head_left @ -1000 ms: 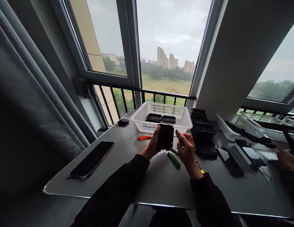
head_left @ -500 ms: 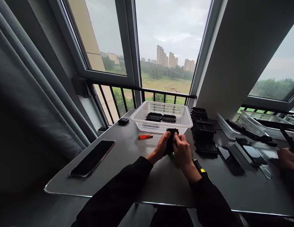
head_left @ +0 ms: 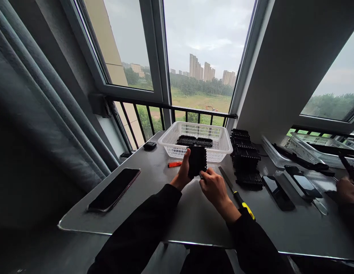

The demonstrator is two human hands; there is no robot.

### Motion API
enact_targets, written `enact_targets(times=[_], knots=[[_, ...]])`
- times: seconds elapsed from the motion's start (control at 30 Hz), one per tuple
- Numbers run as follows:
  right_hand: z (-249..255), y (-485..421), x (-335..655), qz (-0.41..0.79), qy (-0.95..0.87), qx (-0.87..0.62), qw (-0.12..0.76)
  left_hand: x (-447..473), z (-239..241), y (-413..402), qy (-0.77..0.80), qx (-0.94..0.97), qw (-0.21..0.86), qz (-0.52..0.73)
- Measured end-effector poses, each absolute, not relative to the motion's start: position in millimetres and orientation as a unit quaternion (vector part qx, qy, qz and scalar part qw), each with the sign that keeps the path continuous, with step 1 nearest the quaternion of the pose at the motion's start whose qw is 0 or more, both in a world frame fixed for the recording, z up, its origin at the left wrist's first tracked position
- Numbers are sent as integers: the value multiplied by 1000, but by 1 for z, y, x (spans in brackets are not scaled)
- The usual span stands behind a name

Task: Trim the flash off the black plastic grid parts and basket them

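Note:
My left hand [head_left: 183,171] is closed around a flat black plastic part with toothed edges [head_left: 197,161], held upright in front of the white basket. At its lower right corner is my right hand [head_left: 215,186], its fingers pinched together. Something small pokes out at those fingertips, too small to name. A file with a black and yellow handle [head_left: 240,199] lies on the table just right of my right hand. Partly behind my left hand lies an orange-red lighter-like object [head_left: 173,164].
The white basket [head_left: 194,155] holds more black toothed parts [head_left: 194,141]. Stacked black parts [head_left: 246,163] stand right of it. Phones [head_left: 278,193] lie farther right, near a co-worker's hand [head_left: 346,192]. A large dark phone [head_left: 114,189] and a small black object [head_left: 150,145] lie left.
The black part has turned so its broad face shows, and it moved slightly left. My right hand shifted down to its lower corner, uncovering the file's blade.

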State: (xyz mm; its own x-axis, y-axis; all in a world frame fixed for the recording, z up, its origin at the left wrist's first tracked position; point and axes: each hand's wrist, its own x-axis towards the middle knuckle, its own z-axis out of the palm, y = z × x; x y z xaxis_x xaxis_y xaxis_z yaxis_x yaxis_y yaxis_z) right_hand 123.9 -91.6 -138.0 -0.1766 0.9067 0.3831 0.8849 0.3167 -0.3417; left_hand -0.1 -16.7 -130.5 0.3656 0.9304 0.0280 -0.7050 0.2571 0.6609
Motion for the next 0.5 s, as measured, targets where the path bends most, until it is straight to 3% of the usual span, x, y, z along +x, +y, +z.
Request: enact_targets(times=[0.27,0.5], knots=[[-147,-85,126,121,-753,-511,397,-1,-136,-17,202,310,767,524],[-154,-83,130,117,-745,-533,384,-1,-139,-14,198,321,769,517]])
